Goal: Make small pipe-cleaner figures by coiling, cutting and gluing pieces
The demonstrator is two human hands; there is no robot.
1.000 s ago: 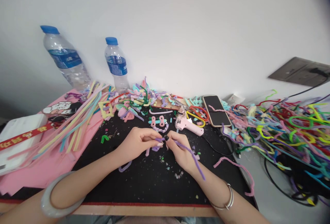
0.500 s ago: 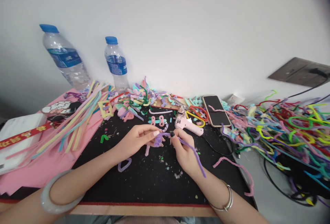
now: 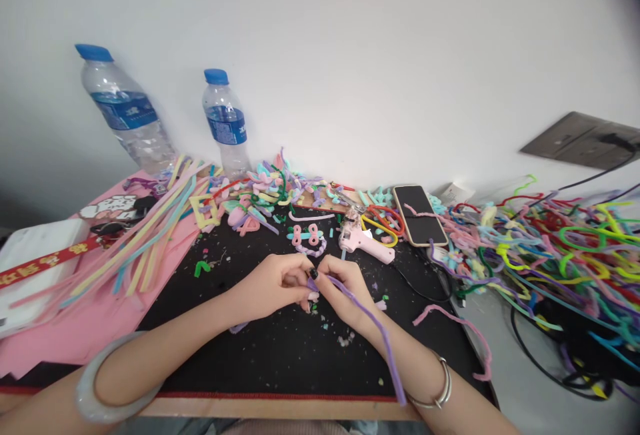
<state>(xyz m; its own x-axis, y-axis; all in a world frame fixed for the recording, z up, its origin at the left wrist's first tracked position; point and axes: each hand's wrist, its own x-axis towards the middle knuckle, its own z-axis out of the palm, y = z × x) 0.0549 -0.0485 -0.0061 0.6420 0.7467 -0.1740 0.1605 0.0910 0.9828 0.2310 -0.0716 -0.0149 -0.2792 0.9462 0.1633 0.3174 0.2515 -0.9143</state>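
My left hand (image 3: pixel 280 283) and my right hand (image 3: pixel 343 287) meet over the black mat (image 3: pixel 240 361), fingers closed together. Between them they pinch a purple pipe cleaner (image 3: pixel 377 328), whose long free end hangs over my right wrist. The part between my fingertips is mostly hidden. Just beyond my hands lie a pink and teal figure-eight piece (image 3: pixel 309 235) and a twisted lilac strand (image 3: pixel 313 250). A pink glue gun (image 3: pixel 365 243) rests behind my right hand. Part of a purple loop (image 3: pixel 239 328) shows under my left forearm.
Two water bottles (image 3: pixel 227 128) stand by the wall. Colourful pipe cleaners (image 3: pixel 565 248) are heaped at the right, near a phone (image 3: pixel 420 216). Long pastel strips (image 3: pixel 150 235) lie over pink paper (image 3: pixel 120 308) at the left, beside a white box (image 3: pixel 40 275). A black cable (image 3: pixel 420 295) crosses the mat.
Both hands have come together and turned inward, hiding the purple coil seen earlier. The pipe cleaner's loose end now hangs lower. More of the lilac strand behind the hands is visible.
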